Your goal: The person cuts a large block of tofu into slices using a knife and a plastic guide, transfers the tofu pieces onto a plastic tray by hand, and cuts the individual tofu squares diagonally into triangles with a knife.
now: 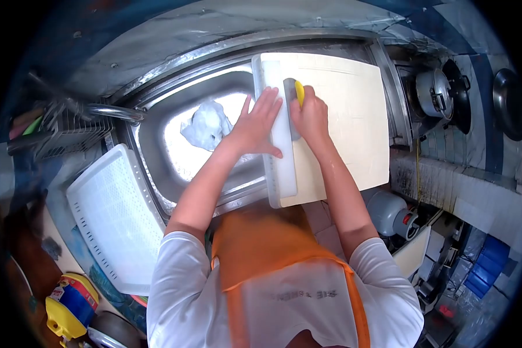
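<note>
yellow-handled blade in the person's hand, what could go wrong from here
The yellow-handled blade in the right hand is close to the spread fingers of the left hand, so a slip might nick them. The white strip under the left hand could slide if pressure shifts. The pale board reaches over the sink, so hard pressing at that end might rock it.
</note>
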`<state>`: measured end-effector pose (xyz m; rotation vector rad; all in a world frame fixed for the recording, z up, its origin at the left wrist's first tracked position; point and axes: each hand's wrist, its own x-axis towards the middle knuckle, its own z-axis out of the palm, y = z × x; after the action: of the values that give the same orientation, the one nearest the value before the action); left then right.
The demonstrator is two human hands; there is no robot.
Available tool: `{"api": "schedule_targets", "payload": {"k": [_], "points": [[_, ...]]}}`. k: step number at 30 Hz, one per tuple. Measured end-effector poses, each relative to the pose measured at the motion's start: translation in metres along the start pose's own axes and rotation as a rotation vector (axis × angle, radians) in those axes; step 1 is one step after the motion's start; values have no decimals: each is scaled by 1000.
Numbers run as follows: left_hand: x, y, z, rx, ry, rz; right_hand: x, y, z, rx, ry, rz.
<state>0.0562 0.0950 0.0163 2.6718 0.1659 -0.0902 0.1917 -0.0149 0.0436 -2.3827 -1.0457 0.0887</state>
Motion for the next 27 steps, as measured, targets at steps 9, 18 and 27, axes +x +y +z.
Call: {"api": "schedule_targets", "payload": {"k": [9,18,27], "points": [[83,-71,-14,-160,392,22,18,-3,5,-40,2,62],[147,-113,-20,-319,55,46,24,-9,6,-25,36,45],[142,-108,-24,-381,61,16,84,-6,24,-33,63,15]]}}
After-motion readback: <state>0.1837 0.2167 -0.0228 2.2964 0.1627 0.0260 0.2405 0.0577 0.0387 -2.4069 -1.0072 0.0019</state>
